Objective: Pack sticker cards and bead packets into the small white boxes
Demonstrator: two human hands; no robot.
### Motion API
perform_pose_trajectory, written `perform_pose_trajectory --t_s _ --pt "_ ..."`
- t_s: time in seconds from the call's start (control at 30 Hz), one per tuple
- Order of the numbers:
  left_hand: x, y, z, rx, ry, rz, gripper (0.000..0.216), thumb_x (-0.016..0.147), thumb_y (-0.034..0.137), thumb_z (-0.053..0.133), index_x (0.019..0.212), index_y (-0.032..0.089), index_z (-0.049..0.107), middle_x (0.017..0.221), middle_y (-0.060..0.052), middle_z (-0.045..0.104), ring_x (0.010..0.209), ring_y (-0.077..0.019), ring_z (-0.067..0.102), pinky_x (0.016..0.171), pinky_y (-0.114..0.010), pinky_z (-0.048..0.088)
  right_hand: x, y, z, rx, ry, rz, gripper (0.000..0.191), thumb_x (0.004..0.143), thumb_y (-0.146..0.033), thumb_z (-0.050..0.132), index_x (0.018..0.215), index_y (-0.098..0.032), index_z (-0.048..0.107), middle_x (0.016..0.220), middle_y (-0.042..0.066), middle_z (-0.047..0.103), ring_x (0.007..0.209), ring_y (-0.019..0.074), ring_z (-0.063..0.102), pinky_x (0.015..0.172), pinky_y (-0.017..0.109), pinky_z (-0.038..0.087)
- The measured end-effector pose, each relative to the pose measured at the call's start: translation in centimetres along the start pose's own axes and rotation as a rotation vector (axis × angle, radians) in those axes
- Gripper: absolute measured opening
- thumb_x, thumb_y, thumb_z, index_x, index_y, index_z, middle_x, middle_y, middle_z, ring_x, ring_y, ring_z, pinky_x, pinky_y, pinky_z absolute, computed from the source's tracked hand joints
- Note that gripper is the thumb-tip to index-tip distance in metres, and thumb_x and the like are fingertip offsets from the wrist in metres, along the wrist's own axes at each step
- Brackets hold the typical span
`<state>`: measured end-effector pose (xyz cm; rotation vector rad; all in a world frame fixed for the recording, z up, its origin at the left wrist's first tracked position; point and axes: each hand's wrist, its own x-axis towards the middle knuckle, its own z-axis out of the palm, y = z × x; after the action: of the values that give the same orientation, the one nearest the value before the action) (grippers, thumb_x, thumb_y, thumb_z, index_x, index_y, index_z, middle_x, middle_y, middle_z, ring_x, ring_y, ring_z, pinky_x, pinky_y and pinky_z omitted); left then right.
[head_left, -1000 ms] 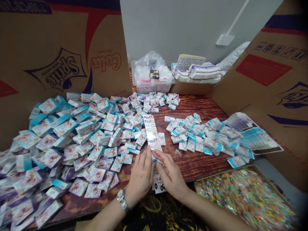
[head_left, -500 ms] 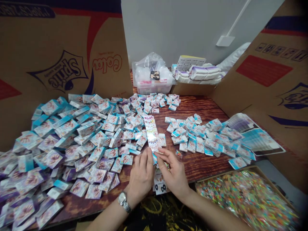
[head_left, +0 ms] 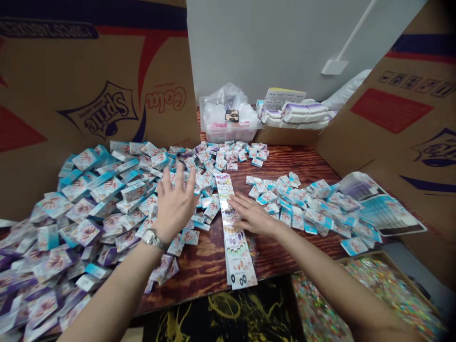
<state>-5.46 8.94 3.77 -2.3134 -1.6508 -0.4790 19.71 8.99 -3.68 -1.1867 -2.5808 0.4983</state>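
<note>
My left hand is raised over the edge of a large pile of small white boxes with blue or purple sides and a hand picture. Its fingers are spread and hold nothing. My right hand lies with outstretched fingers across long printed paper strips, which show rows of coloured ovals and run lengthwise toward me. The strips look stacked, with one edge showing beneath another. Beside them, partly hidden below my right wrist, is a small clear packet with coloured bits.
A looser group of small boxes lies to the right, near fanned flat cartons. At lower right stands a tray of colourful packets. A clear plastic tub and an open carton stand behind. Big cardboard boxes flank the table.
Both hands were together over the strips' near end, at a small box. Now the left has moved away over the pile and spread open; the right has slid forward, its fingers flat on the strips.
</note>
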Motion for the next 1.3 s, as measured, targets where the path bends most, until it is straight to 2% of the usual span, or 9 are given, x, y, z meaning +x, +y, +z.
perform_pose_trajectory --t_s 0.2,0.33,0.53,0.67,0.83,1.0,1.1,1.2,1.3 --pt "-1.8 0.8 0.3 -0.291 0.084 0.069 0.051 0.086 0.031 0.053 0.132 0.013 0.042 0.142 -0.020 0.036 0.135 -0.0359 0.024 0.105 -0.055 0.029 0.6 1.2 1.7 -0.109 -0.150 -0.020 0.068 0.082 -0.047 0.061 0.139 -0.017 0.038 0.144 0.015 0.037 0.134 0.0319 0.030 0.109 0.055 0.020" --pt "-6.3 3.9 2.2 -0.745 -0.113 -0.036 0.038 0.087 0.030 0.051 0.123 0.017 0.053 0.126 -0.014 0.054 0.118 -0.0282 0.048 0.100 -0.048 0.038 0.0 0.7 2.0 -0.072 -0.050 0.000 0.050 0.084 -0.039 0.061 0.129 -0.024 0.050 0.134 0.009 0.052 0.127 0.0277 0.042 0.107 0.055 0.021" --pt "-8.8 8.0 2.0 -1.822 -0.822 -0.717 0.047 0.085 0.052 0.049 0.106 0.012 0.061 0.095 -0.013 0.068 0.080 -0.0198 0.064 0.070 -0.032 0.050 -1.0 -1.0 0.4 -0.034 0.251 -0.013 0.016 0.089 -0.024 0.055 0.099 -0.023 0.068 0.103 0.004 0.070 0.102 0.0233 0.059 0.095 0.048 0.038" --pt "-7.3 8.6 1.9 -2.312 -0.792 -1.080 0.049 0.088 0.053 0.043 0.108 0.011 0.058 0.099 -0.014 0.067 0.084 -0.0212 0.065 0.077 -0.035 0.050 -3.8 -5.5 -2.8 0.137 0.227 -0.196 0.021 0.092 -0.020 0.049 0.107 -0.019 0.063 0.096 0.006 0.070 0.087 0.0163 0.061 0.077 0.032 0.048" --pt "-5.8 8.5 2.2 -2.170 -0.600 -1.105 0.029 0.082 0.038 0.059 0.098 0.013 0.060 0.090 -0.010 0.069 0.076 -0.0213 0.065 0.079 -0.039 0.049 -6.3 -9.7 -5.2 0.315 0.002 -0.298 0.018 0.091 -0.019 0.051 0.104 -0.021 0.064 0.085 0.002 0.070 0.079 0.0132 0.061 0.071 0.026 0.048" --pt "-6.8 8.1 1.8 -1.760 -0.514 -0.517 0.041 0.088 0.049 0.045 0.104 0.016 0.062 0.110 -0.010 0.065 0.103 -0.0238 0.057 0.094 -0.037 0.041 -4.8 -8.3 -4.9 0.330 0.312 0.064 0.019 0.091 -0.022 0.050 0.102 -0.021 0.065 0.085 0.002 0.069 0.076 0.0133 0.062 0.068 0.027 0.048" --pt "-7.5 7.7 1.5 -1.524 -0.572 -0.220 0.041 0.082 0.045 0.057 0.111 0.016 0.059 0.109 -0.009 0.065 0.100 -0.0244 0.057 0.093 -0.039 0.042 -3.3 -7.2 -4.1 0.352 0.373 0.136 0.016 0.090 -0.023 0.051 0.097 -0.021 0.066 0.089 0.002 0.070 0.080 0.0139 0.064 0.072 0.027 0.050" --pt "-7.8 7.7 1.7 -1.515 -0.657 -0.264 0.035 0.083 0.042 0.056 0.104 0.015 0.061 0.100 -0.009 0.066 0.093 -0.0233 0.060 0.088 -0.039 0.045 -2.6 -7.0 -3.5 0.320 0.467 0.177 0.018 0.091 -0.024 0.051 0.102 -0.020 0.064 0.091 0.003 0.070 0.081 0.0151 0.065 0.071 0.028 0.051" --pt "-7.8 8.2 1.8 -1.815 -0.748 -0.615 0.032 0.083 0.040 0.057 0.101 0.014 0.060 0.095 -0.009 0.066 0.080 -0.0203 0.064 0.079 -0.037 0.049 -3.1 -7.6 -3.1 0.135 0.567 0.065 0.021 0.092 -0.020 0.048 0.106 -0.021 0.063 0.094 0.005 0.070 0.085 0.0176 0.064 0.075 0.032 0.051"
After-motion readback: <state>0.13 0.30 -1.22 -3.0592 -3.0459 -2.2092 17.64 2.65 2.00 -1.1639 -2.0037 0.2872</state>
